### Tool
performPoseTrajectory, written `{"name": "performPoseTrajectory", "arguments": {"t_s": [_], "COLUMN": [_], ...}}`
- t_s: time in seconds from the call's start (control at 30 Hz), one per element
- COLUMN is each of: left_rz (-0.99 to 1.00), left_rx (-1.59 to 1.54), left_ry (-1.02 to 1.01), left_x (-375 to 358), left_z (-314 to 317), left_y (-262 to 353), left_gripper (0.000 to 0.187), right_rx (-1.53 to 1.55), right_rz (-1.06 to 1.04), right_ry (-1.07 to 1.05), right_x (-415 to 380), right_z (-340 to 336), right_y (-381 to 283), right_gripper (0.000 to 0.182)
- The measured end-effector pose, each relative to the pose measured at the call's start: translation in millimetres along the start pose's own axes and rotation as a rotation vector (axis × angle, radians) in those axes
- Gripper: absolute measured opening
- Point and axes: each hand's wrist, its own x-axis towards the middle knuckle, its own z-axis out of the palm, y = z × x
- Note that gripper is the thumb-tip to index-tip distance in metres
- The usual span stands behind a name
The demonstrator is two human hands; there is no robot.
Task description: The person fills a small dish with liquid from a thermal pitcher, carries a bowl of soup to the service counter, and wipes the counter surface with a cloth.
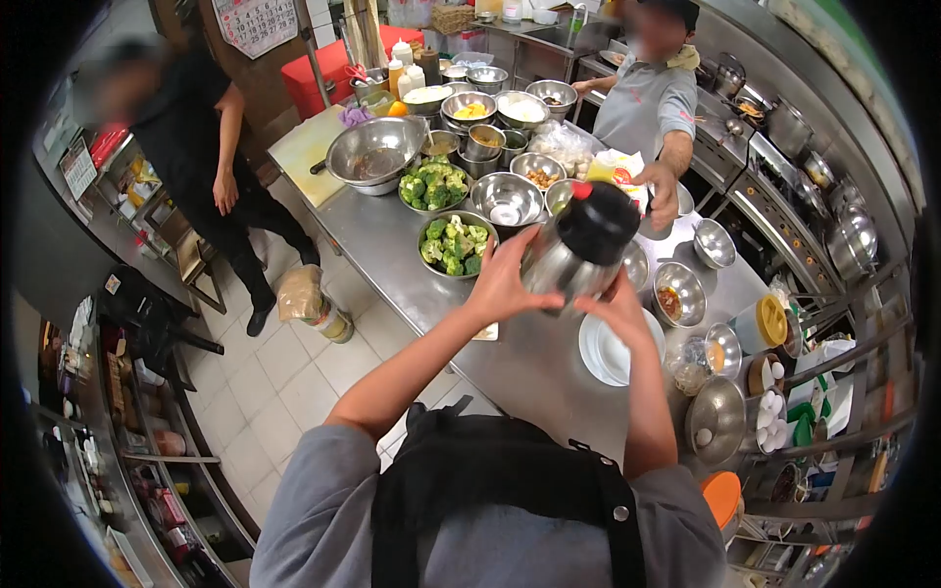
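A metal flask (573,257) with a black lid and a red button is tilted above the steel table (510,363), its lid toward the upper right. My left hand (508,279) holds its left side, the fingers partly round it. On the other side, my right hand (619,312) grips it near the base. White plates (610,348) lie below my right hand. Bowls of broccoli (456,245) stand left of my left hand, beside an empty-looking steel bowl (507,199).
A co-worker in grey (642,98) reaches over the table's far side, a hand (664,193) close to the flask. Another person in black (196,127) stands at the left. A large steel bowl (374,149), egg bowl (770,416) and yellow-lidded tub (763,323) stand on the table.
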Motion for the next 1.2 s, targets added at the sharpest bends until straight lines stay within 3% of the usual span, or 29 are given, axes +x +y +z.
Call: {"name": "performPoseTrajectory", "arguments": {"t_s": [0.23, 0.33, 0.4, 0.53, 0.63, 0.7, 0.77, 0.8, 0.9, 0.97, 1.0, 1.07, 1.2], "left_rz": [-0.058, -0.040, -0.047, 0.011, 0.094, 0.119, 0.146, 0.138, 0.095, 0.057, 0.051, 0.045, -0.040], "left_rx": [-0.186, -0.217, -0.227, -0.122, -0.056, -0.038, -0.022, -0.043, -0.166, -0.266, -0.248, -0.226, -0.184], "left_ry": [-0.191, -0.240, -0.267, -0.343, -0.393, -0.399, -0.402, -0.394, -0.341, -0.297, -0.265, -0.224, -0.232], "left_x": [-89.5, -104.1, -104.5, -101.4, -100.4, -100.5, -99.9, -100.8, -103.1, -104.0, -104.0, -102.5, -106.0], "left_z": [17.9, 35.3, 40.2, 44.2, 46.7, 50.9, 50.5, 46.8, 45.2, 52.3, 56.8, 60.1, 64.8], "left_y": [-38.5, -53.8, -59.0, -65.3, -72.6, -82.2, -81.8, -77.4, -61.6, -55.6, -54.4, -53.1, -49.9], "left_gripper": [0.120, 0.119, 0.119, 0.119, 0.121, 0.122, 0.122, 0.123, 0.125, 0.125, 0.124, 0.124, 0.116], "right_rx": [-0.128, -0.082, -0.120, -0.052, -0.054, -0.432, -0.841, -0.959, -0.886, -0.955, -0.956, -1.037, -1.193], "right_rz": [0.076, 0.078, 0.079, 0.105, 0.055, 0.355, 0.495, 0.338, -0.046, -0.305, -0.306, -0.350, -0.130], "right_ry": [0.053, 0.073, 0.116, 0.124, 0.106, -0.089, -0.119, -0.002, -0.085, -0.299, -0.301, -0.508, -0.431], "right_x": [-85.7, -105.0, -113.2, -128.6, -136.9, -139.0, -126.7, -124.1, -102.2, -78.6, -69.0, -50.2, -40.4], "right_z": [59.3, 69.2, 70.4, 72.3, 61.5, 26.5, 1.5, -1.7, 22.0, 35.1, 38.2, 42.8, 62.8], "right_y": [49.2, 75.7, 87.9, 105.5, 99.8, 61.6, -8.4, -34.4, -116.0, -106.4, -94.1, -73.3, -87.4], "right_gripper": [0.121, 0.113, 0.124, 0.122, 0.109, 0.082, 0.057, 0.035, 0.068, 0.080, 0.080, 0.079, 0.081]}}
